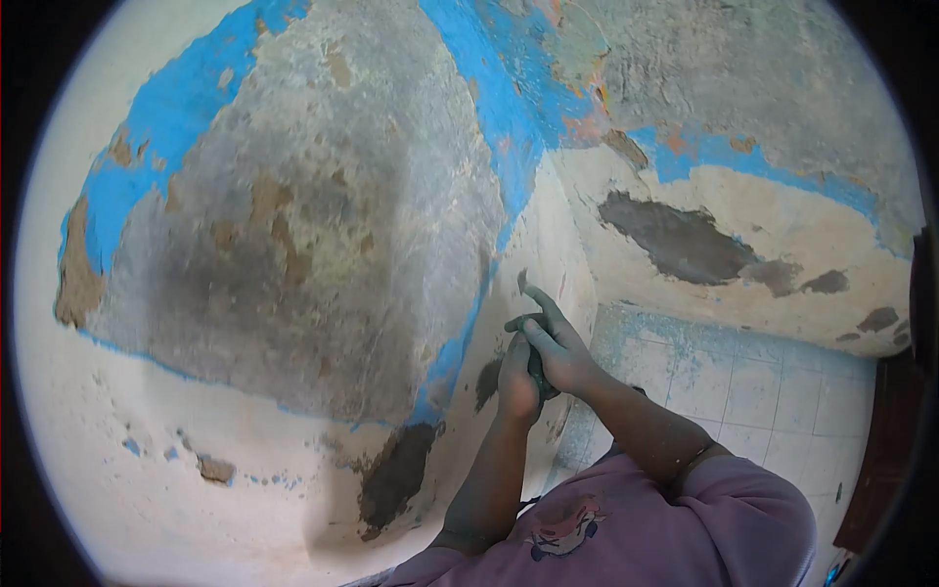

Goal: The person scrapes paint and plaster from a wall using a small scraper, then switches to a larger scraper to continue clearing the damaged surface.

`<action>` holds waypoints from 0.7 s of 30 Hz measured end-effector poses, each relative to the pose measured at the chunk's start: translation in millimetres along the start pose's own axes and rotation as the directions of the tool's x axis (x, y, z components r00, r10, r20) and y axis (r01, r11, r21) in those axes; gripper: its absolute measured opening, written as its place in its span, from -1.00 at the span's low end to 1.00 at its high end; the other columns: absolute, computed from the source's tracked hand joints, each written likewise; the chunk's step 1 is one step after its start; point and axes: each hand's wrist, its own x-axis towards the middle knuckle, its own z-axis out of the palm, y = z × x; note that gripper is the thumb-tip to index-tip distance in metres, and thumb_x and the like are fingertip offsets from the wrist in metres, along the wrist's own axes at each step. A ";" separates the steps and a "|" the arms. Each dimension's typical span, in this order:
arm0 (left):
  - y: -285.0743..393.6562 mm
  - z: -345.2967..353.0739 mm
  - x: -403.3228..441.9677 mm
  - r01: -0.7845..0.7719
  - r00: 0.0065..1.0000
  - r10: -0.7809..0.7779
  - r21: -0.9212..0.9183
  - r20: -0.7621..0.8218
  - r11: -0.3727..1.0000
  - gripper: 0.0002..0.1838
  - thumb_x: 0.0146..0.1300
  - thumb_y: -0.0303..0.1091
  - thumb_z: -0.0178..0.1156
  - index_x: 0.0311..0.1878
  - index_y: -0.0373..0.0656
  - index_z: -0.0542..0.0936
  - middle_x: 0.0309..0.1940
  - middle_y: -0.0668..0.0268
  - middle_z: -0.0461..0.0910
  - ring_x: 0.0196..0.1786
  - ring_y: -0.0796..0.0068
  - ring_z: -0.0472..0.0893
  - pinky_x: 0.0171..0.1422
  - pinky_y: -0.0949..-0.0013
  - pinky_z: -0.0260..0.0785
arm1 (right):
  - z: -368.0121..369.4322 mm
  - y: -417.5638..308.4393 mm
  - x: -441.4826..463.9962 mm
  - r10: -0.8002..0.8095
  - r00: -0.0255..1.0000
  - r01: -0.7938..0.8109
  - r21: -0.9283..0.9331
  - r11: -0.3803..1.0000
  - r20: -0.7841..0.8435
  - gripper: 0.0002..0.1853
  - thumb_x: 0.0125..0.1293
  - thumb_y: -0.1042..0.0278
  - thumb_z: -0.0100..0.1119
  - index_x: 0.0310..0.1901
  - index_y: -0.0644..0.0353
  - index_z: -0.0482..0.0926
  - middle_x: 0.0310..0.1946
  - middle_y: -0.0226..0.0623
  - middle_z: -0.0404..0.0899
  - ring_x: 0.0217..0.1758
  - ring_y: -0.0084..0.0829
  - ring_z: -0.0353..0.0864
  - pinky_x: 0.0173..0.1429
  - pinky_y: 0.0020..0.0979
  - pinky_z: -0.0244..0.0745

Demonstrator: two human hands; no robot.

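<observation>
Both hands are together in front of the wall corner, coated in something grey. My left hand is curled around a dark object, perhaps a tool handle, most of which the fingers hide. My right hand presses against it from the right, its index finger stretched up and its other fingers bent over the left hand. Close beyond the fingertip, a small dark mark shows on the pale wall.
The left wall has a large bare grey patch edged with peeling blue paint. Dark damp-looking patches mark the right wall's pale lower band. Pale floor tiles lie below, with a dark reddish-brown piece at the right edge.
</observation>
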 end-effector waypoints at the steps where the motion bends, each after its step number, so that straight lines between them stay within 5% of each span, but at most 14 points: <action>1: 3.8 5.4 12.9 -0.036 0.999 0.037 -0.028 0.003 0.999 -0.58 0.37 -0.11 -0.29 0.14 -0.17 0.28 -0.15 0.26 0.44 -0.22 0.52 0.51 -0.31 0.47 0.39 | -2.8 -11.9 10.5 -0.029 0.999 0.029 -0.026 0.999 -0.014 -0.49 0.38 0.27 -0.17 0.33 0.12 0.06 -0.10 -0.20 0.44 -0.10 -0.49 0.38 0.08 -0.47 0.26; 6: 17.3 37.4 73.0 -0.141 0.989 0.140 0.017 0.050 0.990 -0.54 0.37 -0.13 -0.24 0.24 -0.15 0.13 -0.01 0.16 0.39 -0.15 0.49 0.48 -0.25 0.44 0.38 | -41.6 -27.6 87.9 -0.055 0.998 0.054 -0.043 0.998 -0.034 -0.50 0.36 0.33 -0.13 0.32 0.11 0.10 -0.20 -0.24 0.44 -0.21 -0.52 0.42 -0.09 -0.49 0.35; 8: 14.1 56.1 89.1 -0.277 0.942 0.283 0.062 -0.179 0.959 -0.50 0.37 -0.15 -0.21 0.28 -0.13 0.01 -0.06 0.20 0.38 -0.33 0.57 0.46 -0.39 0.54 0.30 | -50.3 -40.4 115.2 -0.064 0.995 0.059 -0.065 0.996 -0.077 -0.50 0.35 0.35 -0.12 0.32 0.11 0.11 -0.24 -0.26 0.43 -0.26 -0.53 0.43 -0.16 -0.50 0.38; 9: 20.6 53.8 93.8 -0.172 0.982 0.177 0.066 -0.070 0.983 -0.55 0.39 -0.19 -0.23 0.28 0.11 -0.06 0.17 0.12 0.17 0.14 0.25 0.37 0.11 0.15 0.35 | -54.1 -46.8 127.0 -0.036 0.996 0.037 0.011 0.999 -0.078 -0.48 0.34 0.37 -0.11 0.32 0.15 0.09 -0.26 -0.28 0.42 -0.31 -0.54 0.43 -0.24 -0.50 0.38; 13: 30.5 69.3 107.2 -0.240 0.949 0.265 0.156 -0.170 0.958 -0.59 0.40 -0.21 -0.28 0.27 0.07 -0.03 0.21 0.12 0.14 0.18 0.28 0.34 0.12 0.23 0.35 | -55.5 -45.0 153.0 0.056 0.998 -0.055 0.128 0.990 -0.009 -0.46 0.33 0.38 -0.10 0.33 0.12 0.07 -0.30 -0.32 0.38 -0.38 -0.57 0.43 -0.29 -0.56 0.38; 15: 40.6 73.5 104.2 -0.136 0.933 0.262 0.437 -0.244 0.889 -0.54 0.40 -0.23 -0.33 0.32 -0.01 -0.09 0.18 0.11 0.20 0.00 0.40 0.45 -0.06 0.40 0.40 | -56.3 -46.6 154.9 0.083 0.996 -0.085 0.139 0.987 0.021 -0.44 0.33 0.38 -0.10 0.35 0.12 0.05 -0.30 -0.33 0.36 -0.40 -0.58 0.43 -0.31 -0.56 0.38; 17: 42.3 77.7 97.2 -0.223 0.910 0.363 0.503 -0.199 0.835 -0.51 0.40 -0.25 -0.33 0.34 -0.08 -0.11 0.13 0.11 0.27 -0.15 0.47 0.46 -0.19 0.46 0.37 | -58.7 -54.3 150.5 0.211 0.972 -0.217 0.049 0.975 0.103 -0.43 0.35 0.36 -0.14 0.37 0.14 -0.01 -0.07 -0.21 0.40 -0.09 -0.47 0.50 -0.05 -0.51 0.38; 18: 43.7 79.9 92.0 -0.315 0.879 0.458 0.562 -0.131 0.765 -0.48 0.39 -0.26 -0.34 0.37 -0.15 -0.13 0.08 0.11 0.33 -0.30 0.54 0.47 -0.32 0.51 0.35 | -56.5 -49.8 146.2 0.216 0.971 -0.223 0.054 0.973 0.106 -0.43 0.35 0.36 -0.14 0.37 0.14 -0.01 -0.07 -0.21 0.40 -0.09 -0.47 0.50 -0.05 -0.51 0.38; 20: 54.7 92.5 75.2 -0.300 0.882 0.454 0.596 -0.124 0.745 -0.46 0.38 -0.28 -0.35 0.37 -0.22 -0.12 0.02 0.10 0.38 -0.38 0.58 0.44 -0.38 0.52 0.31 | -50.2 -40.5 137.5 -0.020 0.992 0.026 -0.042 0.999 0.124 -0.45 0.36 0.33 -0.20 0.36 0.21 -0.01 0.23 -0.13 0.23 0.28 -0.37 0.25 0.29 -0.46 0.12; 21: 60.0 94.7 72.0 -0.293 0.884 0.454 0.625 -0.110 0.723 -0.45 0.36 -0.30 -0.35 0.38 -0.28 -0.11 -0.04 0.09 0.43 -0.45 0.62 0.41 -0.44 0.52 0.26 | -48.3 -42.6 141.6 -0.025 0.992 0.030 -0.039 0.999 0.126 -0.45 0.36 0.33 -0.20 0.36 0.21 -0.01 0.23 -0.13 0.23 0.28 -0.37 0.25 0.29 -0.46 0.12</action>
